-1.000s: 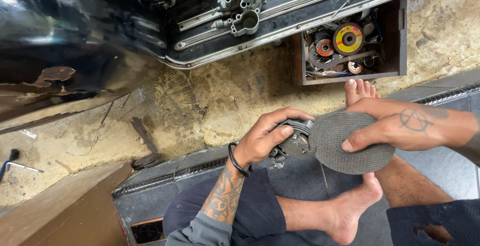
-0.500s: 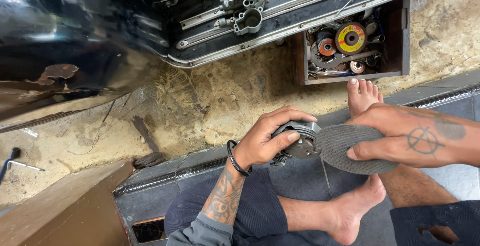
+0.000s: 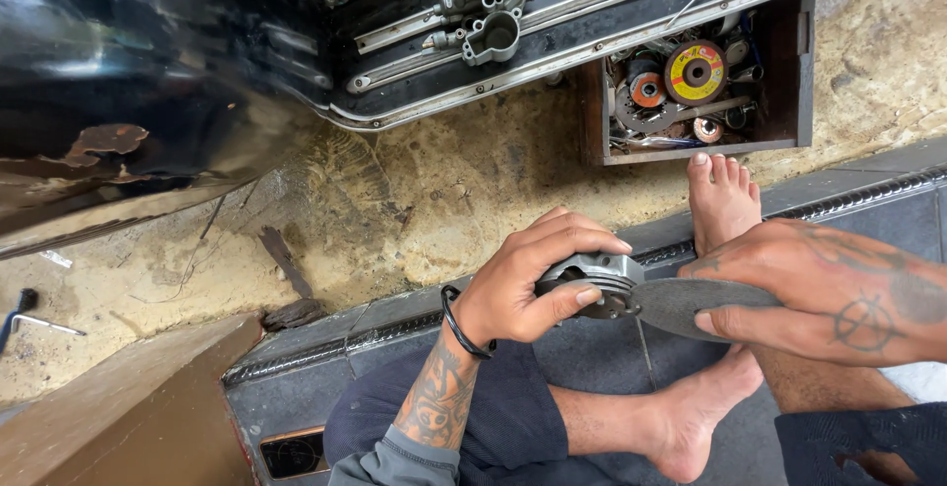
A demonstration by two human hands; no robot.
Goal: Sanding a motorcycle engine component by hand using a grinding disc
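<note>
The grey grinder head [image 3: 590,284] is gripped by the fingers of the left hand [image 3: 528,284]. A dark grey, flat, round abrasive disc [image 3: 691,303], seen nearly edge-on, is pinched by the right hand [image 3: 804,289] above the lap. Beyond, discs are kept in a wooden box [image 3: 789,62].

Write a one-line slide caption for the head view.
Left hand grips a grinder head while right hand holds its grey disc.

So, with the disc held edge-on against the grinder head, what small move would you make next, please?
Probably turn the grey disc with the right hand to seat it, since the left hand already steadies the grinder head and the disc meets it at its edge.
</note>
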